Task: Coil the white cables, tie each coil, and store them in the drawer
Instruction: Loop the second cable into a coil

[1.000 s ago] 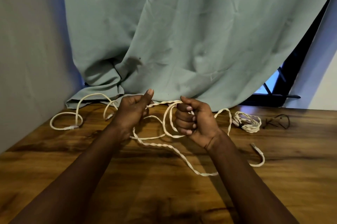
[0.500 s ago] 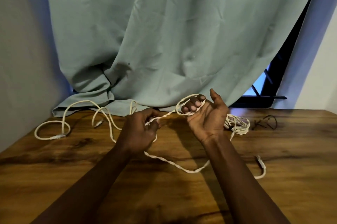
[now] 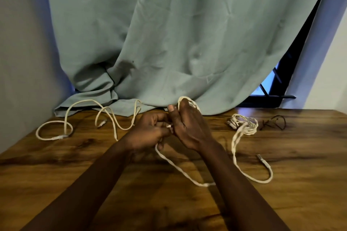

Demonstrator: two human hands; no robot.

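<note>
White cable [image 3: 180, 168] loops sit wound round the fingers of the right hand [image 3: 189, 127]; the left hand [image 3: 148, 133] pinches the feeding strand. Risk: slack tension would let loops slip off.

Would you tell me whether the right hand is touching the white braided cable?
Touching: the head view shows loops of the white braided cable wrapped around the fingers of the right hand.

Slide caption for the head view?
Left hand holds twisted white cable looped around right hand, above brown wooden table.
</note>
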